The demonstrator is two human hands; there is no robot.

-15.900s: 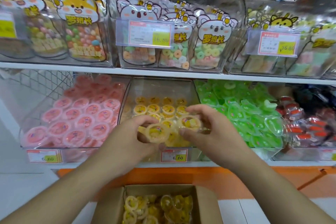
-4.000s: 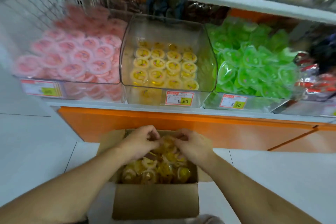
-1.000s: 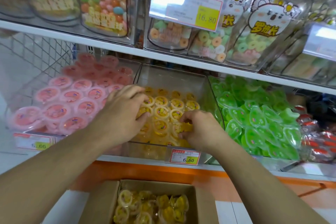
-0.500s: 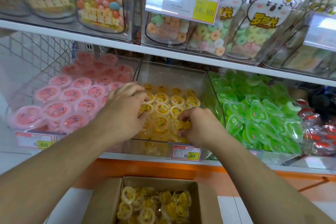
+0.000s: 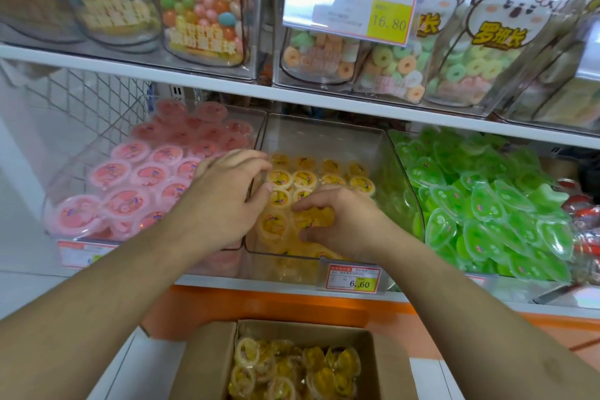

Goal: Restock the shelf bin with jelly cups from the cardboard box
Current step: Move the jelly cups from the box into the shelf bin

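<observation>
Yellow jelly cups fill clear bin, cardboard box; left hand, right hand curled, grip unclear.

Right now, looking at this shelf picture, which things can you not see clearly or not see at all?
- Head view: the front jelly cups in the clear bin are partly covered by the left hand and right hand.
- Whether either hand grips a cup: its own fingers hide this.
- Cardboard box: near side cut off by the bottom edge.
- Small print on the price label: too small to read.
</observation>
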